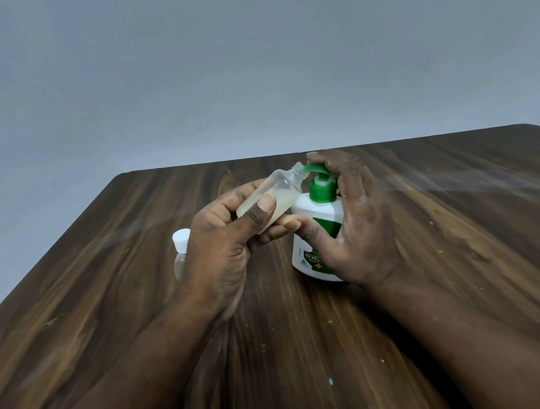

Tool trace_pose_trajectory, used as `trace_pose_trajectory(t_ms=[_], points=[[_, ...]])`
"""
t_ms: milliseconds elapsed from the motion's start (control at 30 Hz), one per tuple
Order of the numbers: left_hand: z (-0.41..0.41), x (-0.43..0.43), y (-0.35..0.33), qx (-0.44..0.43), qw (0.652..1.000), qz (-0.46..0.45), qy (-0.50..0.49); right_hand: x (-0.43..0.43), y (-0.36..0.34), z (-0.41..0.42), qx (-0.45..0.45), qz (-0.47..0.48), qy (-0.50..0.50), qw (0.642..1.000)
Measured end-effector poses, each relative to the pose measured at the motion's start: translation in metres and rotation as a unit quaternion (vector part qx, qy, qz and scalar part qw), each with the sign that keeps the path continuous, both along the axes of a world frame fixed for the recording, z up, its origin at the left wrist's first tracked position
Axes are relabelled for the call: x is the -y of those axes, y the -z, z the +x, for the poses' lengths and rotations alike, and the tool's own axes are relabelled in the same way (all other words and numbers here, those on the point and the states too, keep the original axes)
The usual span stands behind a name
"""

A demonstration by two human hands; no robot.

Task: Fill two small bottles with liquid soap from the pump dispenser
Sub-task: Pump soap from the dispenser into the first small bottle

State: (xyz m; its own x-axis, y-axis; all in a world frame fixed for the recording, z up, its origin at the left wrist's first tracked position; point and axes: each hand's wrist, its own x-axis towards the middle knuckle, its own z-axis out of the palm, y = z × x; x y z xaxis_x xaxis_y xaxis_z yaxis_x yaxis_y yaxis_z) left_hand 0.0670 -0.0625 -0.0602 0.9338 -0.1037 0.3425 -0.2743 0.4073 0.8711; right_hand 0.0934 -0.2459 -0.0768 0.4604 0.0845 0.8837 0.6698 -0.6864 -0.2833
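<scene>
The left hand (223, 248) gripped 1 small bottle (280, 186) between thumb and curled fingers, holding it uncapped and tilted above the table (140, 324), with its threaded mouth right at the green nozzle (308, 168) of the pump dispenser (310, 211). The right hand (361, 226) clasped the dispenser, which stood on the table, thumb across its white front and fingers curved over the pump head. Pale, cloudy soap lay in the lower part of the held bottle, with the upper part clear, so the step in hand looked like the filling of this bottle, roughly midway. The capped bottle (181, 247), the other of the 2, stood on the table just behind the left hand, largely hidden; whether it held soap could not be told. The next move would probably call for further presses on the pump head, with the mouth kept under the nozzle so no soap ran down the outside, and the tilt kept shallow enough that the contents stayed in.
</scene>
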Motion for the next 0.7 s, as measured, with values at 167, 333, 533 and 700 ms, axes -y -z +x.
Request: trace_pose_trajectory(t_ms=[167,333,533,700], points=[[0.000,-0.001,-0.001,0.004,1.000,-0.005,-0.002,0.003,-0.008,-0.003,0.001,-0.012,0.000,1.000],[0.001,-0.001,-0.001,0.008,1.000,-0.002,-0.004,0.004,-0.007,-0.003,-0.005,-0.019,0.010,1.000],[0.002,-0.001,0.002,0.007,1.000,-0.001,0.004,0.001,0.001,-0.001,0.006,-0.012,-0.004,1.000],[0.002,-0.002,0.002,0.006,1.000,-0.003,0.006,0.002,0.000,-0.001,-0.001,-0.017,0.004,1.000]])
